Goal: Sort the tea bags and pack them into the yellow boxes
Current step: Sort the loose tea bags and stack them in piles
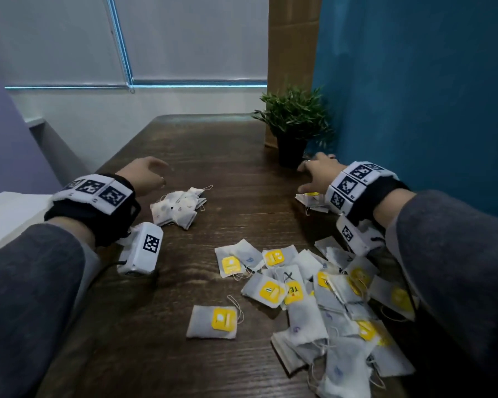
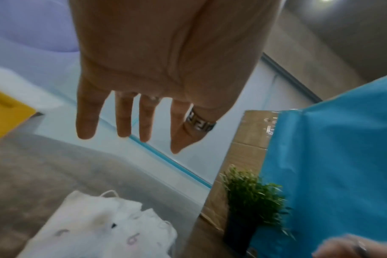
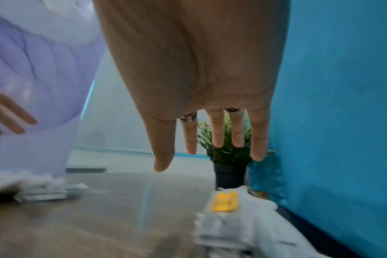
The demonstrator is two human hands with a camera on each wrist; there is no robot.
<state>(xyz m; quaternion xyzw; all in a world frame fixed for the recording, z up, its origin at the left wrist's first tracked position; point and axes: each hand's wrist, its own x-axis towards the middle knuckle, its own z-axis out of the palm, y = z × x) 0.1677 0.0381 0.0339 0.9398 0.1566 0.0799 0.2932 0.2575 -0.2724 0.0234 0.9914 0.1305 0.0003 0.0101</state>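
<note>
A loose heap of tea bags, many with yellow tags, covers the near right of the dark wooden table. A small stack of plain white tea bags lies at mid-left, also seen in the left wrist view. A small stack of yellow-tagged bags lies at the right, seen again in the right wrist view. My left hand hovers above the white stack, fingers spread, holding nothing. My right hand hovers over the tagged stack, fingers straight and empty. A yellow box corner shows in the left wrist view.
A small potted plant stands at the table's far right, just beyond my right hand. A blue wall runs along the right edge. A cardboard panel rises behind the plant. A white surface lies left of the table.
</note>
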